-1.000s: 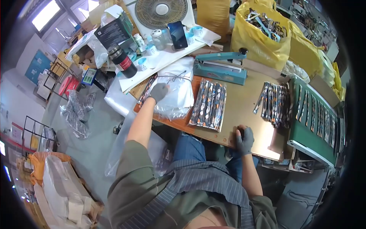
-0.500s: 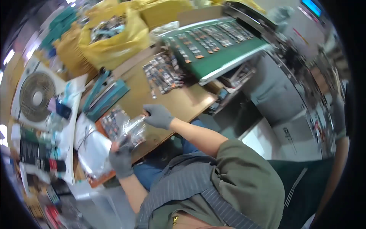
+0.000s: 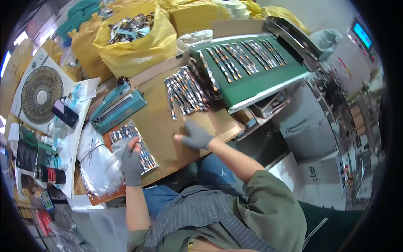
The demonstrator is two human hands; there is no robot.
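Over tabletop, right hand grip partly spread; beside clear bag, left hand grip: cannot tell.

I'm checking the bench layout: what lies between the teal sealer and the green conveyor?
In the head view, a pile of slim patterned packets lies on the brown tabletop, beside the conveyor; bare tabletop separates it from the sealer.

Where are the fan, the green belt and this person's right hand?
Fan (image 3: 41,97), head view: its central hub.
Green belt (image 3: 252,89), head view: bare stretch near its front edge.
Right hand (image 3: 196,135), head view: its gloved back.
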